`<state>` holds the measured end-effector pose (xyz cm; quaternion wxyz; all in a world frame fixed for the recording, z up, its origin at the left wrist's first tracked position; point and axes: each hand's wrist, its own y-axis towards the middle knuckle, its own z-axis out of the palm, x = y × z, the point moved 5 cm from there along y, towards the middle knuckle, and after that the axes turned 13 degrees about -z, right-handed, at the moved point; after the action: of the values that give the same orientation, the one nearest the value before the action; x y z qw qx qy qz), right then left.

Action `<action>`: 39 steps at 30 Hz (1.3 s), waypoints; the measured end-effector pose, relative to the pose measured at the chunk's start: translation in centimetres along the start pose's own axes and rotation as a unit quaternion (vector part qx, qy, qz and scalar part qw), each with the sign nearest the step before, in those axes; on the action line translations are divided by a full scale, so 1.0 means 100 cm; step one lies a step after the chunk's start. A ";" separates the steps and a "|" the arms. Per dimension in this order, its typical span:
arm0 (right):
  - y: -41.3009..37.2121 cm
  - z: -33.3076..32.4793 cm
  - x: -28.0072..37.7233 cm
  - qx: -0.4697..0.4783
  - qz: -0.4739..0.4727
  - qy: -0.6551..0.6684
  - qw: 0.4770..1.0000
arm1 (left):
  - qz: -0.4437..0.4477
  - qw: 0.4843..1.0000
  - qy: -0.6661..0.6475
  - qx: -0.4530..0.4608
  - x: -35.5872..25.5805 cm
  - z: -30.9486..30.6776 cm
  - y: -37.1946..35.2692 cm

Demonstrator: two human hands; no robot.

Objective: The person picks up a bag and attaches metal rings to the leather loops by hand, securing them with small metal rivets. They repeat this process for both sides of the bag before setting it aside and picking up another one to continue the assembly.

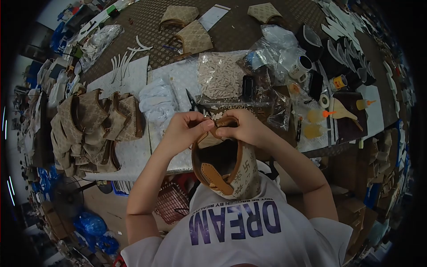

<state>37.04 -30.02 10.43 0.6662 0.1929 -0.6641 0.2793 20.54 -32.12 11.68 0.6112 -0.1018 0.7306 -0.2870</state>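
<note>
A patterned beige handbag (pixel 247 175) with tan trim rests against my chest, its dark mouth facing up. A tan leather tab (pixel 215 178) lies across its near rim. At the far rim, my left hand (pixel 189 129) pinches with thumb and forefinger; a small piece between the fingertips is too hidden to name. My right hand (pixel 240 127) is closed on the tan-trimmed edge of the bag right beside it. The fingertips of both hands nearly meet. Just beyond my left hand lie black-bladed scissors (pixel 191 99), partly covered.
Several patterned bag pieces (pixel 84 129) are heaped at the left. A clear bag of small pale pieces (pixel 220 75) lies ahead. Glue bottles (pixel 315 116), a tape roll (pixel 324 100) and a white mug (pixel 300 68) stand at the right. More handbags (pixel 195 38) sit farther back.
</note>
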 end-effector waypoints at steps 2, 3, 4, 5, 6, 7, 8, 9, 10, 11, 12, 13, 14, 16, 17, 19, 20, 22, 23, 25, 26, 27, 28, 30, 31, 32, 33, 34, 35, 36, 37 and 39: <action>0.000 0.000 0.001 0.008 -0.003 -0.012 1.000 | -0.009 1.000 -0.006 0.002 0.002 0.001 0.002; 0.000 0.000 0.000 0.012 -0.005 -0.023 1.000 | -0.011 1.000 -0.007 0.002 0.002 0.001 0.003; 0.000 0.000 -0.001 0.016 -0.008 -0.033 0.999 | -0.012 1.000 -0.007 0.002 0.002 0.001 0.004; 0.000 0.000 -0.002 0.019 -0.011 -0.044 0.999 | -0.013 1.000 -0.007 0.003 0.003 0.002 0.005; -0.001 0.000 -0.002 0.018 -0.017 -0.043 0.999 | -0.015 1.000 -0.002 0.007 0.003 0.003 0.005; -0.001 0.000 -0.001 0.017 -0.023 -0.042 0.999 | -0.017 1.000 0.002 0.011 0.004 0.005 0.005; -0.002 0.001 0.000 0.016 -0.029 -0.042 0.999 | -0.018 1.000 0.007 0.015 0.004 0.006 0.005; -0.002 0.001 -0.001 0.018 -0.023 -0.022 0.999 | -0.012 1.000 0.026 0.006 0.006 0.007 0.004; -0.002 0.001 -0.001 0.019 -0.017 -0.003 1.000 | -0.004 0.999 0.045 -0.003 0.008 0.008 0.004; -0.003 0.000 -0.002 0.021 -0.011 0.016 1.000 | 0.003 0.998 0.064 -0.012 0.009 0.009 0.004; -0.002 -0.001 -0.005 0.029 0.004 0.036 0.999 | 0.006 0.998 0.057 -0.007 0.009 0.008 0.003; -0.001 -0.002 -0.009 0.036 0.019 0.056 0.998 | 0.009 0.999 0.050 0.000 0.007 0.007 0.003; -0.001 -0.003 -0.012 0.043 0.033 0.075 0.996 | 0.013 0.999 0.043 0.006 0.004 0.006 0.003; -0.003 -0.002 0.002 0.066 0.031 0.023 0.997 | 0.020 0.998 0.059 0.014 -0.003 0.004 -0.001; -0.003 -0.001 0.007 0.078 0.030 -0.003 0.997 | 0.024 0.997 0.068 0.017 -0.006 0.004 -0.002; -0.003 0.000 0.011 0.087 0.035 -0.080 0.992 | -0.010 0.994 0.102 0.031 -0.002 0.006 -0.002; -0.001 0.001 0.016 0.092 0.031 -0.121 0.988 | -0.022 0.992 0.121 0.033 0.000 0.004 -0.001; 0.004 0.004 -0.005 0.052 -0.019 -0.086 0.995 | -0.001 0.994 0.108 0.021 0.002 0.001 0.002; 0.004 0.005 -0.006 0.040 -0.035 -0.061 0.997 | -0.003 0.995 0.099 0.019 0.001 0.001 0.002; 0.003 0.007 -0.004 0.011 -0.063 -0.126 0.990 | 0.016 0.997 0.078 0.003 0.004 0.002 0.004; 0.002 0.008 -0.005 -0.011 -0.061 -0.150 0.987 | 0.032 0.997 0.076 -0.007 0.011 0.002 0.008; 0.000 0.009 -0.002 -0.058 -0.088 -0.238 0.966 | 0.054 0.994 0.091 -0.036 0.015 0.003 0.012; -0.001 0.010 -0.005 -0.066 -0.087 -0.238 0.965 | 0.059 0.990 0.112 -0.059 0.022 0.005 0.016; 0.003 0.010 -0.024 -0.065 -0.089 -0.207 0.972 | 0.072 0.983 0.145 -0.091 0.022 0.005 0.014; 0.005 0.010 -0.027 -0.033 -0.076 -0.175 0.981 | 0.058 0.989 0.129 -0.044 0.020 0.002 0.016; 0.007 0.009 -0.028 -0.002 -0.062 -0.142 0.988 | 0.042 0.993 0.114 0.005 0.019 -0.005 0.017; 0.006 0.009 -0.012 0.008 -0.063 -0.118 0.991 | 0.024 0.993 0.100 0.055 0.015 -0.007 0.018; 0.009 0.008 -0.008 0.010 -0.069 -0.115 0.991 | 0.024 0.994 0.091 0.058 0.005 -0.008 0.012; 0.010 0.008 -0.006 0.012 -0.074 -0.111 0.991 | 0.023 0.995 0.077 0.061 0.006 -0.009 0.013; 0.011 0.010 -0.006 0.017 -0.079 -0.108 0.991 | 0.022 0.996 0.062 0.063 0.013 -0.009 0.017; 0.014 0.012 -0.015 0.020 -0.080 -0.141 0.987 | 0.022 0.997 0.046 0.064 0.021 -0.010 0.021; 0.015 0.014 -0.023 0.025 -0.087 -0.200 0.976 | 0.046 0.988 0.141 0.038 0.031 -0.010 0.023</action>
<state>35.09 -30.01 8.07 0.5367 0.3190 -0.7570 0.1925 19.29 -31.50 7.92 0.5181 -0.0032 0.8019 -0.2976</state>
